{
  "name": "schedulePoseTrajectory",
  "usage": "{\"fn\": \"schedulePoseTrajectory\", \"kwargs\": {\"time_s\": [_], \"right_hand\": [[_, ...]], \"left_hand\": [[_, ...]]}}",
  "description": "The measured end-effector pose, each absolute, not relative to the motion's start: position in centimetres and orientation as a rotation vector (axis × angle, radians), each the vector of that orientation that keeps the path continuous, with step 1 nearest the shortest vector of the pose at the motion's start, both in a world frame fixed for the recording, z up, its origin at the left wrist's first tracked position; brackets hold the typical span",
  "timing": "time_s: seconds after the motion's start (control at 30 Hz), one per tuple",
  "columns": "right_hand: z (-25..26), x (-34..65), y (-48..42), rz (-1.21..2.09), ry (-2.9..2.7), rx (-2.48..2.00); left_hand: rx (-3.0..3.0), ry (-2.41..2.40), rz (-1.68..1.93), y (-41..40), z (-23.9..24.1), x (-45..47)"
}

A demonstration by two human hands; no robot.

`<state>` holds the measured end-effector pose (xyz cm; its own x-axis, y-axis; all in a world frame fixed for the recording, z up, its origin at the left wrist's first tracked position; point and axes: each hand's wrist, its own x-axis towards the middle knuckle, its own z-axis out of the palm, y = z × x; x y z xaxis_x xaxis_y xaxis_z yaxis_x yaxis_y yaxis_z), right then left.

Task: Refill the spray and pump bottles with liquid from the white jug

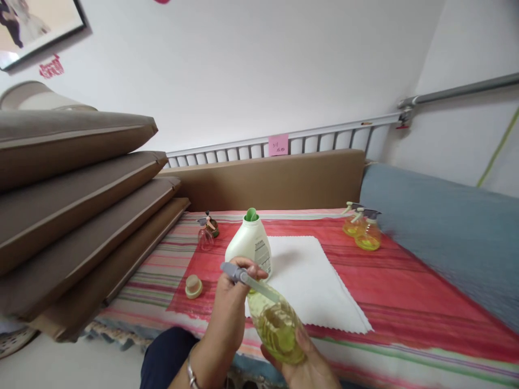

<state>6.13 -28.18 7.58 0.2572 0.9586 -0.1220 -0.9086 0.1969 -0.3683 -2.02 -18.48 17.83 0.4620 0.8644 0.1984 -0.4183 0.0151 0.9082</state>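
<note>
A clear spray bottle (279, 329) with yellow liquid is held tilted in front of me. Its grey spray head (232, 271) points to the upper left, with a pale trigger along the top. My left hand (233, 286) is closed around the neck and spray head. From below, my right hand (306, 359) grips the bottle's base. Just behind stands a large pale-green detergent jug (247, 243), uncapped, with a green spout; my left hand overlaps its lower part. A pale cap (193, 286) lies to the left on the cloth.
A white scalloped mat (308, 286) lies on the red striped cloth (405, 308). Two spray bottles with yellow liquid (368, 237) stand at right. A pink-tinted spray bottle (205, 237) and a dark bottle (213, 227) stand at left. Stacked brown cushions (81, 210) border the left side.
</note>
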Motion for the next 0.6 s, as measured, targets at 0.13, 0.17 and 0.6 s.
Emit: {"fn": "schedulePoseTrajectory", "kwargs": {"time_s": [0.13, 0.17, 0.6], "right_hand": [[6.4, 6.5, -28.1, 1.364, -0.11, -0.364], [6.2, 6.6, -28.2, 1.369, -0.098, -0.361], [5.1, 7.3, -29.7, 1.377, -0.096, -0.426]], "left_hand": [[1.103, 0.447, 1.101, -18.4, 19.0, -2.6], [1.088, 0.415, 1.137, -18.3, 19.3, -2.8], [1.261, 0.429, 1.215, -18.4, 20.4, -4.2]]}}
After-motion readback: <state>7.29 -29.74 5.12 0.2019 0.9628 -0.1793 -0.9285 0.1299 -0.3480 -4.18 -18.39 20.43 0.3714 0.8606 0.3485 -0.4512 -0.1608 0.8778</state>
